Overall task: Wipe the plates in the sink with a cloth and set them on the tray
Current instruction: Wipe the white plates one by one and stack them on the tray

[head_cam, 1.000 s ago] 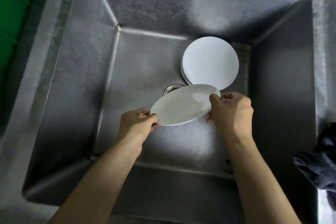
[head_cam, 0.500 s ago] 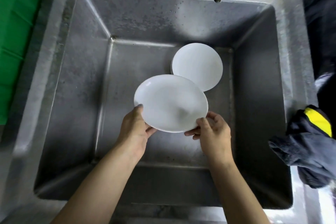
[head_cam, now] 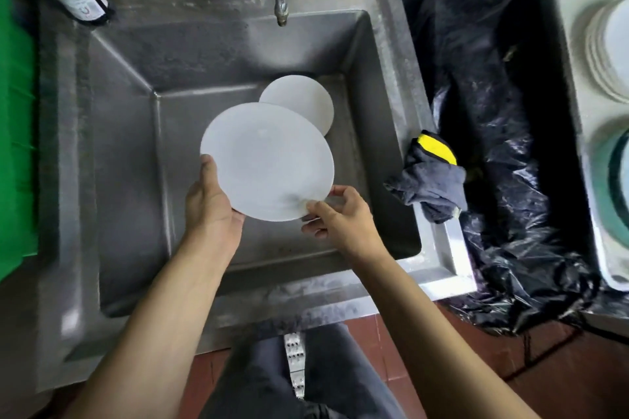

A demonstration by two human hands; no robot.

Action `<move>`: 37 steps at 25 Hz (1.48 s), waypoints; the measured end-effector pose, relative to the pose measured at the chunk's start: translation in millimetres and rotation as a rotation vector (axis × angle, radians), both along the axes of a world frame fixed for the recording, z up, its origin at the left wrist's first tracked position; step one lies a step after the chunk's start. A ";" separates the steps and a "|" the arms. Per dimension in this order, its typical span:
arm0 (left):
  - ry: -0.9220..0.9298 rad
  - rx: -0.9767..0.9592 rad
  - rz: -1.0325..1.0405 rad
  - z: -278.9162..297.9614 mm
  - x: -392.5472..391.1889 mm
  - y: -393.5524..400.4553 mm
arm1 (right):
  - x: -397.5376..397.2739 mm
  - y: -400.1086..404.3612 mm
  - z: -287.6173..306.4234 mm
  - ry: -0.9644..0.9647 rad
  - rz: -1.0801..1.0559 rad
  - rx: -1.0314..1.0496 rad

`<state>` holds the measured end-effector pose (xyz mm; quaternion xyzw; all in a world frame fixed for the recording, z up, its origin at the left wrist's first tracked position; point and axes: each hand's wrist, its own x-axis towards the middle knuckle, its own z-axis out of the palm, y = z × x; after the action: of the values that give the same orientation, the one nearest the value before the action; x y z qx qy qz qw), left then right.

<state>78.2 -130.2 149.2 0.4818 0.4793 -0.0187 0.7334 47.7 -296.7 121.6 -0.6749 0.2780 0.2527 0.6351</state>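
- The left hand (head_cam: 212,204) grips the near-left rim of a white plate (head_cam: 267,160); the right hand (head_cam: 335,214) pinches its near-right rim.
- A second ago that plate was tilted low near the drain; now it is lifted and faces up above the sink (head_cam: 119,160).
- More plates (head_cam: 303,102) lie at the sink's far-right corner.
- The cloth (head_cam: 430,184) sits untouched on the sink's right rim, so wiping has probably not begun.
- The tray (head_cam: 568,44), far right, already holds stacked dishes.
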 end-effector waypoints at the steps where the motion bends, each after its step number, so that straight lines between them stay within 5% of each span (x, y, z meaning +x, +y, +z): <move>1: -0.016 0.024 -0.007 7.7 -2.9 -3.3 | -1.6 -7.9 2.5 -0.020 0.047 -0.040; 7: -0.039 0.177 -0.127 36.5 -14.2 -13.4 | 2.3 -76.9 0.6 -0.145 -0.029 -0.328; 12: -0.055 0.220 -0.199 45.8 -21.3 -18.1 | 12.4 -123.2 -11.4 -0.414 -0.014 -0.926; 14: -0.070 0.221 -0.200 51.9 -23.1 -19.8 | 19.0 -136.2 -17.2 -0.322 0.142 -1.051; 19: -0.095 0.256 -0.209 67.5 -27.7 -20.5 | 25.0 -161.0 -37.7 0.008 0.358 -0.927; 29: -0.110 0.268 -0.195 72.5 -37.6 -17.5 | 20.4 -157.9 -45.2 -0.215 0.339 -1.147; 32: -0.125 0.263 -0.235 72.0 -34.1 -14.9 | 17.2 -151.0 -44.5 -0.126 0.370 -1.153; 37: -0.132 0.270 -0.280 70.6 -30.8 -7.7 | 17.7 -129.8 -47.3 0.003 -0.172 -1.070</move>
<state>47.4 -137.9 219.8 0.6380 0.3568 -0.0245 0.6820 65.4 -426.5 74.3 -0.8784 0.4232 0.0240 0.2207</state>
